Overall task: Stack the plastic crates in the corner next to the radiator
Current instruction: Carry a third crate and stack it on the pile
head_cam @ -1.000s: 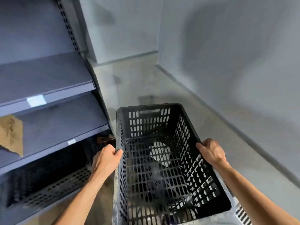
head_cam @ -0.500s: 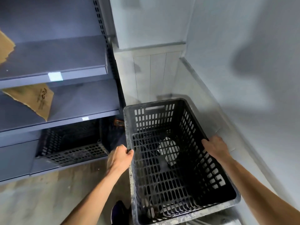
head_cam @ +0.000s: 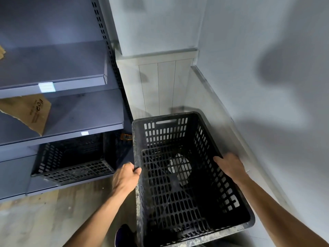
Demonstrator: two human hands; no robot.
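A black slotted plastic crate (head_cam: pixel 179 207) is in front of me, open side up, in the corner between the shelving and the wall. My left hand (head_cam: pixel 125 177) grips its left rim, fingers curled over the edge. On the right rim my right hand (head_cam: pixel 229 165) holds on. A white round patch shows through the crate's slotted bottom. A second black crate (head_cam: pixel 71 161) lies on its side under the lowest shelf at the left.
Dark grey metal shelving (head_cam: pixel 58 79) fills the left, with torn brown cardboard (head_cam: pixel 30 111) on one shelf. A white panelled wall base (head_cam: pixel 160 86) and pale walls close the corner ahead and to the right. Wood-look floor (head_cam: pixel 44 220) spreads at lower left; a shoe tip (head_cam: pixel 124 234) shows below.
The view has swung left and drawn back, so more shelving and the crate under it show. Both hands keep their grip on the crate's rims; the crate sits lower in view.
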